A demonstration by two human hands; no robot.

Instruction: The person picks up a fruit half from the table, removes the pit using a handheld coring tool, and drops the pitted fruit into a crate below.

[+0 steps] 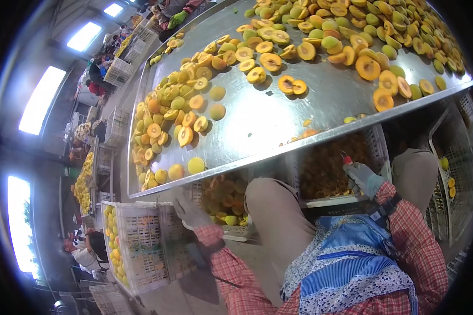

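My right hand (363,177), in a grey glove, is closed around a small tool with a red part (346,158), above a crate of brown fruit pieces (326,170). My left hand (190,211), also gloved, is blurred beside the table's near edge, close to a white crate (142,241); whether it holds anything cannot be made out. On the metal table (247,126) lie many halved and whole yellow-orange fruits (173,105). A split fruit (292,85) rests near the middle of the table, its two halves touching.
Under the table edge stands another crate with fruit (223,197) between my left hand and my knee. More crates (452,178) stand at the right. A person (89,252) is at the lower left, and other people and crates (119,72) are farther back.
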